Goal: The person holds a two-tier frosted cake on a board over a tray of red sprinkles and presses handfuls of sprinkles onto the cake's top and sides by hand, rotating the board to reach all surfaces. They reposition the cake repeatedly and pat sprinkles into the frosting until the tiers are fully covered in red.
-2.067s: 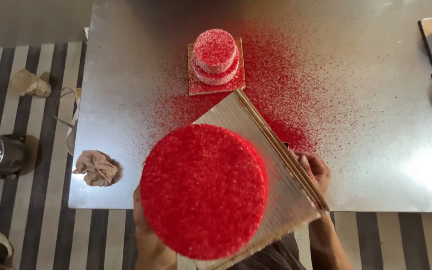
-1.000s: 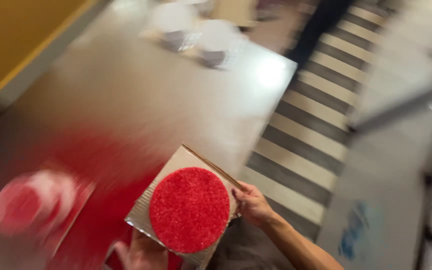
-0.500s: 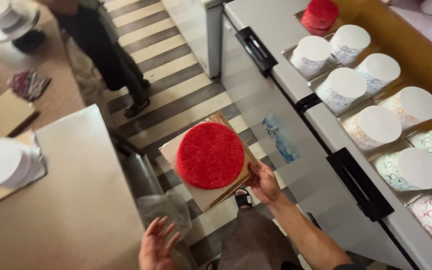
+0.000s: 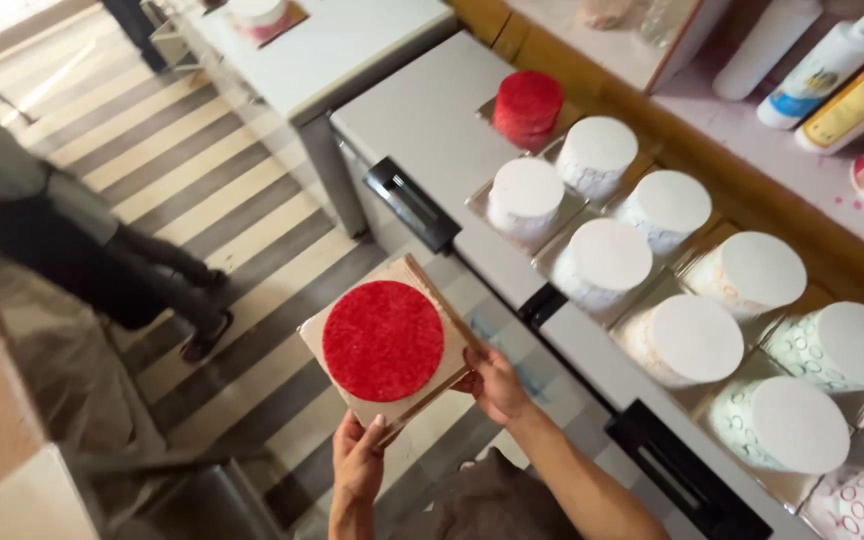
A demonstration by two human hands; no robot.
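Note:
A round red crumb-coated cake (image 4: 383, 339) sits on a square cardboard board (image 4: 449, 317). My left hand (image 4: 359, 462) grips the board's near corner. My right hand (image 4: 493, 383) holds its right edge. I carry the board level over the striped floor, just left of a long grey counter (image 4: 422, 125).
Several white round cakes (image 4: 612, 255) on trays line the counter, with one red cake (image 4: 527, 106) at the far end. Bottles (image 4: 832, 70) stand on a shelf behind. Another person (image 4: 62, 240) stands at the left. A steel table (image 4: 342, 50) stands beyond.
I have turned away from the red-dusted steel table, carrying the cake board round to the counter of white cakes. My left hand, free a moment ago, now grips the board again.

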